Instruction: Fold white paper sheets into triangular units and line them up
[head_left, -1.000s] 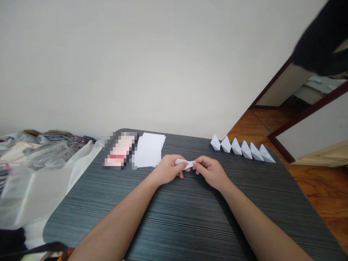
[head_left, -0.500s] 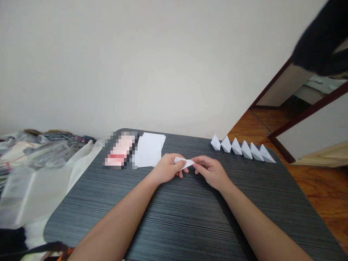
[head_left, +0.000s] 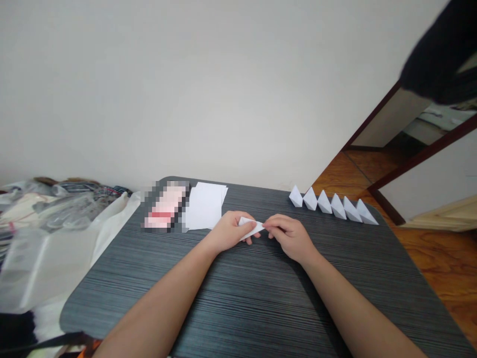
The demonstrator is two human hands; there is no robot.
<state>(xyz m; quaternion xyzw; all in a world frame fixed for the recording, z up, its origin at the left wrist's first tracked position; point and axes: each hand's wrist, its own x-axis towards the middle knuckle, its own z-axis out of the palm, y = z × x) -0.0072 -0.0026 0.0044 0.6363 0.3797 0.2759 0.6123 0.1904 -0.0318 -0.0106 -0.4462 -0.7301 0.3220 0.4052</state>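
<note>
Above the middle of the dark table, a small white folded paper (head_left: 257, 228) is held between both hands. My left hand (head_left: 230, 231) is closed on its left part, thumb on top and fingers beneath. My right hand (head_left: 289, 235) pinches the pointed right tip between thumb and forefinger. The paper's underside is hidden by the left fingers. Several folded white paper boats (head_left: 337, 206) stand in a slanting row at the table's back right. Behind the left hand lies a small stack of white paper sheets (head_left: 204, 205).
The dark grained table (head_left: 238, 303) has rounded corners and stands against a pale wall (head_left: 223, 89). A blurred-out pinkish rectangular object (head_left: 166, 206) lies at its back left. Clothes and plastic bags (head_left: 55, 248) are heaped to the left. Wooden floor (head_left: 439, 258) shows at right.
The folded paper has turned slightly, and its right end now looks narrower and more pointed. My right fingers have closed tighter on that tip. Both hands stay in nearly the same place.
</note>
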